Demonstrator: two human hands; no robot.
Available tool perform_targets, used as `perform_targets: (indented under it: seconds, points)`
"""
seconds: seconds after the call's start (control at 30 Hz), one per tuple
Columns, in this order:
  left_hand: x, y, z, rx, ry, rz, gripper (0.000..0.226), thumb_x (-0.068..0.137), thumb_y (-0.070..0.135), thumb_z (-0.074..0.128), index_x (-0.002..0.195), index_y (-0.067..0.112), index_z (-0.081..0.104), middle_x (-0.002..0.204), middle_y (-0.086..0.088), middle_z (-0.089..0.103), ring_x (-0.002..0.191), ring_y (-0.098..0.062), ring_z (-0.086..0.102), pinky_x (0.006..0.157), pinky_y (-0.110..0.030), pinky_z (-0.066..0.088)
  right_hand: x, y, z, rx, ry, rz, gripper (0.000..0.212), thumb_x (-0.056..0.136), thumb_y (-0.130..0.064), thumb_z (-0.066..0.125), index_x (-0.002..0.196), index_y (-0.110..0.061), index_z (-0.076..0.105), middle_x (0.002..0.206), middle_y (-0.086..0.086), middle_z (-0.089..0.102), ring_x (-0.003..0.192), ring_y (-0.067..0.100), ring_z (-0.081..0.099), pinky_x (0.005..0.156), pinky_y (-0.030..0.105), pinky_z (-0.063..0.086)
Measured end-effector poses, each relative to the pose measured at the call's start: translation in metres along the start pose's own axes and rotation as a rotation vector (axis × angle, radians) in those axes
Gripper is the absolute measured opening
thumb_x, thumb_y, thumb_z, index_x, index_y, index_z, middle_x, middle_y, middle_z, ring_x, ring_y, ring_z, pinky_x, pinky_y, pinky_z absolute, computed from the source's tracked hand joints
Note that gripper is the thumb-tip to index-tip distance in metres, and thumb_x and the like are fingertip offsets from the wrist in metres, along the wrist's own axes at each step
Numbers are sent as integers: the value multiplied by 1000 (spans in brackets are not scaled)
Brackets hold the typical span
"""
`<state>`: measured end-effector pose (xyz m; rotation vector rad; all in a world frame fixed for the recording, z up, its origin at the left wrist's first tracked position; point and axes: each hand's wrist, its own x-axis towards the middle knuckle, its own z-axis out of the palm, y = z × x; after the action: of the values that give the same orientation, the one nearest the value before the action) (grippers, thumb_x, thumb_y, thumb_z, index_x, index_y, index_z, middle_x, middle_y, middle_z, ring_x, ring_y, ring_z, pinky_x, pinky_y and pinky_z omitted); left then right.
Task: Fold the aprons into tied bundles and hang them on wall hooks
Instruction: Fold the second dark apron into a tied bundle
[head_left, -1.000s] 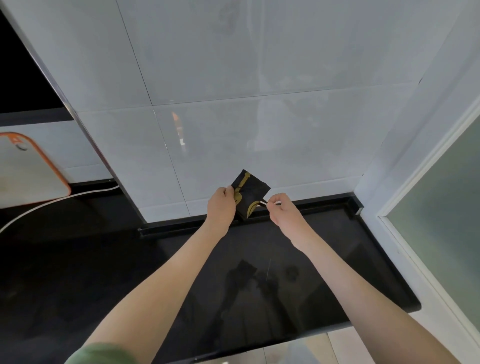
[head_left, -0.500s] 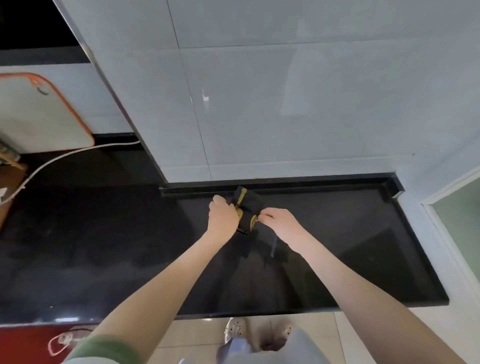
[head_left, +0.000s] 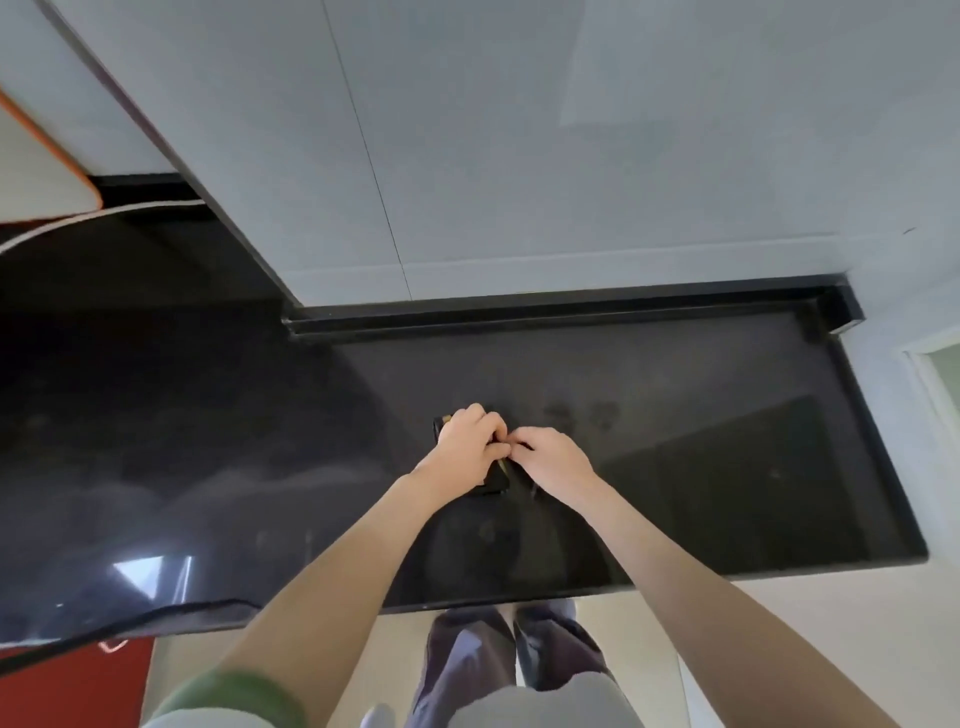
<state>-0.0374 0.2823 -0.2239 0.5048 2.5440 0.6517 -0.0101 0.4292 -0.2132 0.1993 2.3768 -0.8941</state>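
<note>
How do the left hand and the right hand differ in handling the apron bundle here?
The left hand lies on top of the apron bundle, covering most of it; the right hand sits beside it. The left hand grips with curled fingers; the right hand only pinches at the strap. Both meet over the black countertop.

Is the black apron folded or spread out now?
Folded: the black gold-trimmed fabric apron is a small bundle, mostly hidden under the left hand and right hand.
</note>
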Motion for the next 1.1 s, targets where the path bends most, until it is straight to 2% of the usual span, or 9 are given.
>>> perform_targets:
  seconds: [0.2, 0.3, 0.4, 0.53, 0.63, 0.7, 0.87, 0.93, 1.1]
  points:
    - [2, -5, -4, -141, -48, 11, 15, 97, 25, 54, 100, 14, 64, 91, 4, 42, 91, -14, 43, 84, -25, 38, -8, 22, -23, 276, 14, 66, 16, 98, -28, 48, 95, -19, 62, 68, -4, 57, 65, 8, 51, 64, 22, 42]
    - [1, -4, -13, -378, -77, -65, 26, 101, 19, 43, 84, 12, 60, 82, 7, 44, 82, -10, 44, 73, -16, 32, -13, 28, -33, 217, -73, 51, 18, 99, -26, 45, 92, -18, 60, 75, -2, 62, 66, 7, 50, 63, 19, 38]
    - [-2, 1, -18, -602, -77, -170, 30, 104, 24, 33, 82, 14, 52, 83, 2, 53, 78, -10, 47, 76, -23, 37, -15, 28, -36, 79, -141, 42, 23, 100, -23, 42, 81, -20, 54, 78, -1, 62, 69, 8, 50, 63, 20, 36]
    - [-3, 1, -19, -576, -163, -90, 11, 95, 32, 57, 95, 21, 56, 91, 5, 62, 86, -4, 50, 76, -18, 38, -13, 24, -35, 102, -108, 74, 25, 101, -22, 39, 80, -19, 52, 74, 0, 55, 66, 10, 46, 60, 22, 34]
    - [-2, -3, -13, -357, -201, -14, 12, 89, 26, 65, 80, 32, 60, 95, 10, 57, 101, -12, 42, 91, -28, 34, -12, 21, -36, 190, -82, 113, 23, 102, -23, 39, 89, -15, 56, 73, 0, 54, 63, 9, 44, 59, 20, 32]
    - [-2, -2, -11, -354, -141, -21, 19, 93, 20, 60, 76, 30, 58, 93, 11, 57, 103, -17, 42, 92, -29, 32, -12, 22, -34, 212, -68, 110, 23, 102, -23, 40, 90, -13, 57, 73, 0, 57, 66, 8, 47, 61, 19, 33]
    - [-4, -2, -14, -831, 51, -276, 37, 106, 25, 27, 78, 11, 47, 73, 2, 54, 80, -11, 51, 91, -26, 38, -16, 30, -30, 205, -17, 75, 23, 103, -26, 40, 88, -15, 54, 78, 2, 62, 69, 8, 50, 63, 18, 36]
    - [-2, -1, -13, -842, 79, -305, 40, 106, 26, 25, 77, 9, 47, 68, 1, 48, 80, -10, 50, 97, -26, 36, -19, 31, -32, 167, -96, 60, 25, 101, -29, 44, 83, -17, 56, 68, -2, 56, 63, 9, 47, 62, 20, 35]
    - [2, 2, -6, -637, -26, -205, 31, 105, 26, 30, 94, 22, 59, 70, 1, 47, 74, -14, 48, 75, -24, 39, -23, 9, -42, 481, -278, 15, 33, 102, -28, 46, 75, -10, 54, 54, -1, 43, 46, 8, 31, 49, 21, 23]
